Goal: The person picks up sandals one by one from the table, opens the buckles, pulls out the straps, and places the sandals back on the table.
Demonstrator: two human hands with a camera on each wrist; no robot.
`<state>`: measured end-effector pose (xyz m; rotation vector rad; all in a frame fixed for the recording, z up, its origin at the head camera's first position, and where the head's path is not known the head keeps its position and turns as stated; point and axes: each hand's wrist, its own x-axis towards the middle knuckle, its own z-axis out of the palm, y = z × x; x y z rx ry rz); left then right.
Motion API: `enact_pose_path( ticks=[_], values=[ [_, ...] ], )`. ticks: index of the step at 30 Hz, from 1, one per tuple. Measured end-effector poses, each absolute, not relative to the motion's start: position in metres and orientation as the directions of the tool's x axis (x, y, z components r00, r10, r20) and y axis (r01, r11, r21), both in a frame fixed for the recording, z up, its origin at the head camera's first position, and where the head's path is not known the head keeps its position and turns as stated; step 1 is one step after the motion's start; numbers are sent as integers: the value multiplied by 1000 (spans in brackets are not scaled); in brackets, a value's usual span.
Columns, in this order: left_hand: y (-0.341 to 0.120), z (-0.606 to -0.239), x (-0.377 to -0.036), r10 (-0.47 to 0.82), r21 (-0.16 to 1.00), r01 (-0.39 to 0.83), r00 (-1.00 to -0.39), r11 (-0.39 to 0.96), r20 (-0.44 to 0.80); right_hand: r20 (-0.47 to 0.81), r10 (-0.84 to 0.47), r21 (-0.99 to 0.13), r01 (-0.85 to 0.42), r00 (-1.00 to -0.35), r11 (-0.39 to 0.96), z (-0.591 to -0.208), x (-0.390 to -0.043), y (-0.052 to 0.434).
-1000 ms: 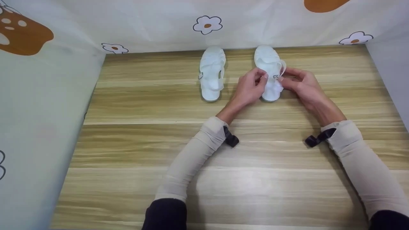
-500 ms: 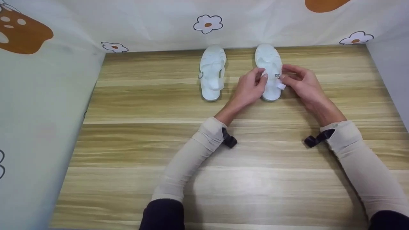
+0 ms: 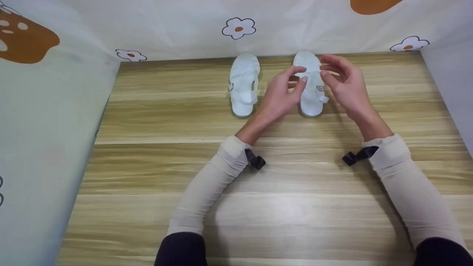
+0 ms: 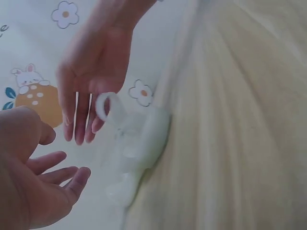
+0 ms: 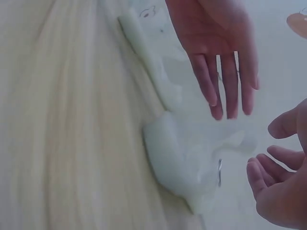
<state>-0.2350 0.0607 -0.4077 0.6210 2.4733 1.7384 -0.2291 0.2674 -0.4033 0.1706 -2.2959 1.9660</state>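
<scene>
Two white sandals lie side by side, toes toward the patterned wall: the left sandal (image 3: 242,85) and the right sandal (image 3: 311,101). My left hand (image 3: 281,92) hovers over the right sandal's left edge, fingers loosely bent and holding nothing. On the other side is my right hand (image 3: 346,85), raised beside the toe end with its fingers apart. A metal buckle (image 3: 320,88) shows on the right sandal's right side, with a strap end (image 3: 324,99) sticking out below it. Both wrist views show gaps between the hands and the right sandal (image 4: 151,136), whose strap stands up in a loop (image 4: 106,106).
The sandals rest on a wood-grain surface (image 3: 207,159). Behind them rises a pale cloth wall (image 3: 177,29) printed with flowers, and similar walls stand at the left (image 3: 48,122) and right (image 3: 449,81).
My right fingers, earlier pinching at the right sandal's strap beside the buckle, have let go and moved up toward the toe end. My left hand has spread its fingers and shifted slightly up and left.
</scene>
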Motion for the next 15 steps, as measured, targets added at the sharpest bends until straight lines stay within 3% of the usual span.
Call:
enact_pose_path(
  ticks=[15],
  values=[
    [9, -386, -239, 262, 874, 374, -917, 311, 299, 154, -95, -981, -163, -983, 101, -390, -229, 215]
  ],
)
